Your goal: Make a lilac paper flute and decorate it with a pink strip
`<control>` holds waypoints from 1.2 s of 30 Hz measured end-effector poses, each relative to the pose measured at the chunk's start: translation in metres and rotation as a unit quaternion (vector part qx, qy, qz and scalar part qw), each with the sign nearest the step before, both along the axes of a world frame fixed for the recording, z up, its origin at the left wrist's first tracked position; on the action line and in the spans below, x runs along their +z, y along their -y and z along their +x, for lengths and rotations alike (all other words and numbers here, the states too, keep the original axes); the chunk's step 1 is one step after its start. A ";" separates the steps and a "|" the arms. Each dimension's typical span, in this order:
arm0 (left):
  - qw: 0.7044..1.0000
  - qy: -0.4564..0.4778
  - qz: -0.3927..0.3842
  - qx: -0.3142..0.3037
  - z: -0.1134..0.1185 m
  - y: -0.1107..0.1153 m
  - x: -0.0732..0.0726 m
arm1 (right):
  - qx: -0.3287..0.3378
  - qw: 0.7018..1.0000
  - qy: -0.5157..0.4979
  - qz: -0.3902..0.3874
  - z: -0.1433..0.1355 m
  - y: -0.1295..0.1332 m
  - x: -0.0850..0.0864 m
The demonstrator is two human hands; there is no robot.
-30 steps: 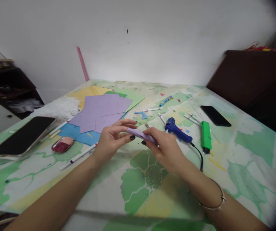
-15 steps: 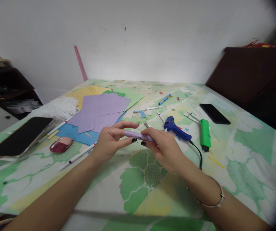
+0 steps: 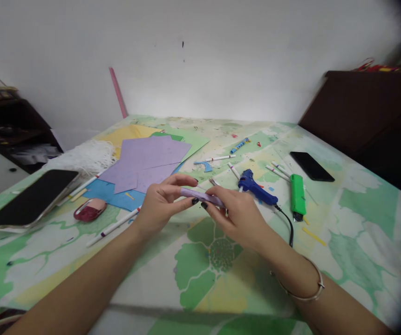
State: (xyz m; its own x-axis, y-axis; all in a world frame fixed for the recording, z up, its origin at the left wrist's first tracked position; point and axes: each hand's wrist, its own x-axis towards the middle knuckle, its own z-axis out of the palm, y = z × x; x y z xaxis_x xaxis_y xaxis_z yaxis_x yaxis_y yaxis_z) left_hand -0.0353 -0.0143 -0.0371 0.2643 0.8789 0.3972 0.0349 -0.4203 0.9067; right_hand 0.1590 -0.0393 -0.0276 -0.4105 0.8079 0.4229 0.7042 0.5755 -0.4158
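1. Holding a narrow lilac piece [image 3: 202, 196] mid-view, you have both hands on it, at the centre of the head view's clock face.
2. Your left hand [image 3: 158, 200], nine o'clock side, is clamped on its left end, thumb beneath; forefinger reaches out above.
3. Your right hand [image 3: 244, 218], toward four, grips the other end and covers part of it. Thumb tips just beside each other, apart. Piece slopes slightly, left end higher in view.
4. Bangle [image 3: 322, 284] on your right wrist, four o'clock.
5. Three o'clock: blue glue gun [image 3: 258, 187] lying just past your right hand; black cord [image 3: 289, 228] runs back toward you. Beyond it, a green tool [image 3: 297, 195].
6. Between two and three, farther out: black phone [image 3: 312, 166], flat.
7. One o'clock: blue stick [image 3: 238, 146] with yellow marks. Twelve: curved blue scrap [image 3: 206, 166].
8. Ten o'clock: lilac sheets [image 3: 151, 156], overlapping a blue sheet [image 3: 98, 194].
9. Eight o'clock: white pen [image 3: 114, 226]. Nine: maroon-and-pink case [image 3: 90, 210], then a larger phone [image 3: 29, 197] well apart.
10. Patterned tablecloth [image 3: 203, 274] under everything.
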 end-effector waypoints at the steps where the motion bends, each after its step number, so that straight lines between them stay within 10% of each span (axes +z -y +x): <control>1: 1.000 -0.002 0.001 0.000 0.000 0.000 0.000 | -0.005 1.000 0.003 0.005 -0.001 0.000 0.000; 19: 1.000 -0.013 0.000 -0.018 -0.005 -0.002 -0.002 | -0.001 0.999 -0.019 -0.040 0.000 0.001 0.008; 29: 0.995 0.098 0.005 0.035 -0.010 -0.011 -0.004 | 0.064 0.949 -0.183 -0.247 0.000 -0.005 0.002; 36: 0.971 0.213 -0.108 0.008 0.006 -0.008 -0.010 | -0.074 0.982 -0.166 -0.046 -0.018 -0.001 -0.015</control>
